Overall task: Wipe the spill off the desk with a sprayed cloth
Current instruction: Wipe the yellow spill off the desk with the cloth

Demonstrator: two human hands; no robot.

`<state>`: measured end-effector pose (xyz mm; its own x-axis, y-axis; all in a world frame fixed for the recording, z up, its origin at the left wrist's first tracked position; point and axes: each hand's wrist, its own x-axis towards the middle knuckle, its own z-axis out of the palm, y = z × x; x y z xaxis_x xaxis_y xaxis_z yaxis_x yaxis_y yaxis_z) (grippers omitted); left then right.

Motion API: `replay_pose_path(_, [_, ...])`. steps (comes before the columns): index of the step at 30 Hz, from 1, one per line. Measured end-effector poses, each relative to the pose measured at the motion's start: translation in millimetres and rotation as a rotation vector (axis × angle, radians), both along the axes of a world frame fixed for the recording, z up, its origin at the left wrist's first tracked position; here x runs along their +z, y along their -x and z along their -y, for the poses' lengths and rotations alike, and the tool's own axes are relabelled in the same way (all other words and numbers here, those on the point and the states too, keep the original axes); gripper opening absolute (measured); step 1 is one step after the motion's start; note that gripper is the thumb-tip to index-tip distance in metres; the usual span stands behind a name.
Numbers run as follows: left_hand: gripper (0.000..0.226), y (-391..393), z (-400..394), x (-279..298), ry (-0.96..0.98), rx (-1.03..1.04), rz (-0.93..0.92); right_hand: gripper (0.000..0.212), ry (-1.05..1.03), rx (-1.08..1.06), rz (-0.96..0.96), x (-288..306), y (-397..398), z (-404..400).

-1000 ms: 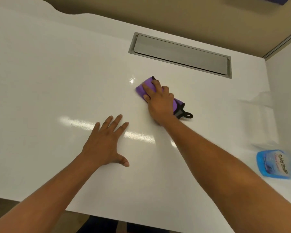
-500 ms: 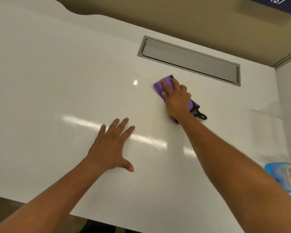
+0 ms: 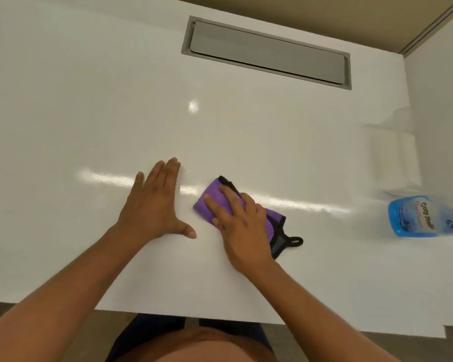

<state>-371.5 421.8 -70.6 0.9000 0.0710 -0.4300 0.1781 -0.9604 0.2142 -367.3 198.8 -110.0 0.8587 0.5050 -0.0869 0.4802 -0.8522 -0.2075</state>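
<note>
A folded purple cloth (image 3: pixel 215 202) with black trim and a black hanging loop lies on the glossy white desk (image 3: pixel 89 113). My right hand (image 3: pixel 239 226) presses flat on top of it, fingers spread, covering its middle. My left hand (image 3: pixel 154 205) rests palm down on the bare desk just left of the cloth, fingers together, holding nothing. No spill is plainly visible; only ceiling-light glare shows on the surface.
A spray bottle (image 3: pixel 416 215) with blue liquid and a white trigger head stands at the right, near a white side panel. A grey cable hatch (image 3: pixel 267 52) is set into the desk at the back. The desk's front edge is close to my body.
My right hand has pulled the cloth back toward me, from near the hatch to beside my left hand. The left hand's fingers have closed together.
</note>
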Motion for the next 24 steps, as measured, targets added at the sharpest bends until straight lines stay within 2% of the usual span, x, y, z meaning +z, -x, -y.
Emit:
replay_pose_path(2, [0.176,-1,0,2,-0.013,-0.006,0.0,0.065,0.025,0.078,-0.013,-3,20,21])
replay_pose_path(5, [0.176,0,1,3,-0.016,-0.008,0.0,0.053,0.027,0.152,-0.01,-2,-7,46])
replay_pose_path(9, [0.177,1,2,4,-0.032,-0.014,-0.012,0.049,0.166,-0.174,0.079,9,-135,70])
replay_pose_path(11, [0.177,1,3,6,-0.037,-0.017,-0.015,0.048,0.171,-0.325,0.075,18,-193,84])
replay_pose_path(14, [0.177,1,3,8,-0.031,-0.014,-0.013,0.047,0.149,-0.428,0.055,22,-221,87])
replay_pose_path(18, [0.176,0,3,6,-0.059,-0.034,-0.012,0.047,0.15,-0.368,0.082,20,-161,55])
replay_pose_path(24, [0.174,-1,3,4,-0.054,-0.036,-0.007,0.065,-0.007,-0.139,0.067,-4,24,47])
